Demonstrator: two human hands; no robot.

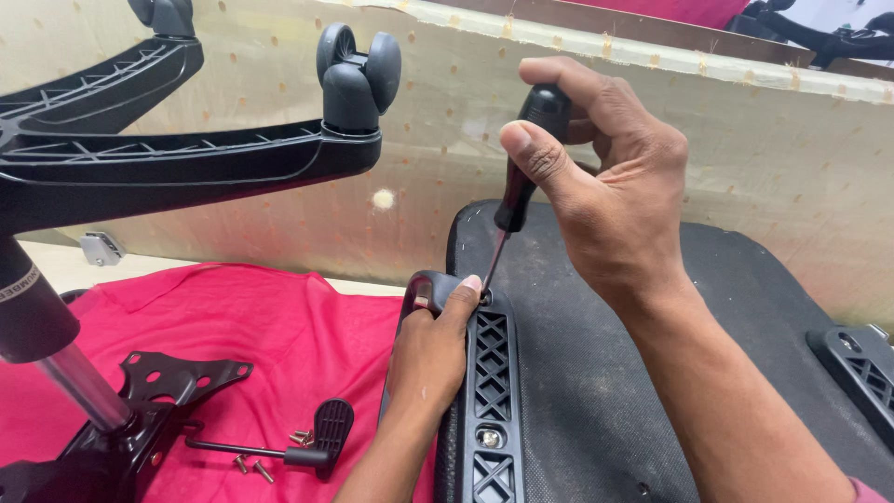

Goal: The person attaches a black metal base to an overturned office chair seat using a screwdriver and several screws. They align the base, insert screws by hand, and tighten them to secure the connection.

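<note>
Red cloth [251, 326] covers the bench on the near left, and a pale, speckled board [652, 130] stands on edge behind everything. I have only the head view, and I take the armrest bracket [491, 391] as my landmark: a black plastic strip with a diamond lattice, lying along the left edge of a dark upturned seat pan [596, 373] and running from the near edge of the view away from me.

At the far end of that bracket sits the screw point, and the screwdriver [521, 177] stands on it. Its thin shaft leans up and to the right from the bracket, ending in a black handle. My right hand [605, 177] has its grip clamped on that handle, thumb pressed along the side, directly above and right of the bracket's far end. My left hand [428, 359] lies just left of the bracket, fingers curled over the black armrest loop [419, 289], with one fingertip touching the bracket right beside the driver tip. So the left hand is the nearer one to the screw point, while the right holds the tool's long axis tilted over it.

Nearer along the bracket a silver screw head [490, 436] sits in its recess. Left of the bracket, on the cloth, lie loose screws [300, 438], a black lever [307, 449] and a chair mechanism plate [177, 377]. A five-star base [186, 158] with a caster [358, 70] juts overhead, far left of the bracket.
</note>
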